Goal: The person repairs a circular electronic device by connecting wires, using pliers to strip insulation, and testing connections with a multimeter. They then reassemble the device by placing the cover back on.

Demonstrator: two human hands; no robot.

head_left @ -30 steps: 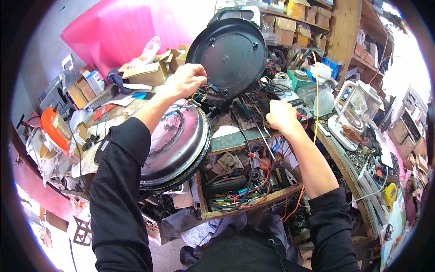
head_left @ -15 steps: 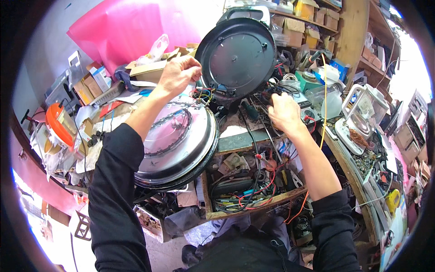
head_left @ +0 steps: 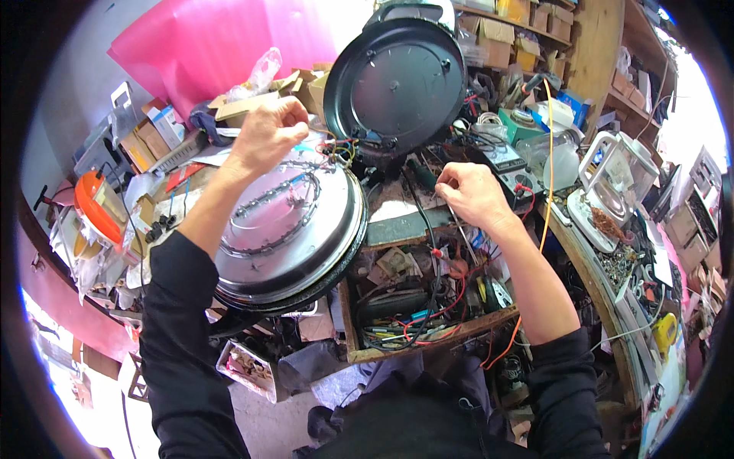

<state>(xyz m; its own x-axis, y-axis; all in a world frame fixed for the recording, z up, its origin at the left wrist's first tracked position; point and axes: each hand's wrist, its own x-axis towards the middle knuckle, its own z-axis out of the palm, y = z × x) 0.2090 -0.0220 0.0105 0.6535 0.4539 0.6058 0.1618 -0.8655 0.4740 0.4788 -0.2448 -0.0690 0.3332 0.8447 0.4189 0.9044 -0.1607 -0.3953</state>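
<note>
My left hand (head_left: 277,126) is raised over the left side of an open round appliance, fingers curled and pinched near coloured wires (head_left: 340,149); what is between them is too small to make out. Beneath it lies a shiny metal pan (head_left: 290,241) with a curved element; its black lid (head_left: 394,84) stands upright behind. My right hand (head_left: 470,195) is pinched at the top of a thin metal rod or lead beside a dark green-handled tool (head_left: 420,172); I cannot tell if it grips either. A meter-like device (head_left: 505,161) with leads lies just behind it.
An open wooden drawer (head_left: 413,353) of tools and cables is below my hands. A clear jug appliance (head_left: 627,168) and an orange cord (head_left: 550,191) are at right. An orange appliance (head_left: 95,206), cardboard boxes (head_left: 145,141) and crowded shelves (head_left: 497,42) surround the bench.
My left hand has moved left, away from the lid and wire bundle. My right hand has come down and leftward, its fingertips now nearer the middle of the bench.
</note>
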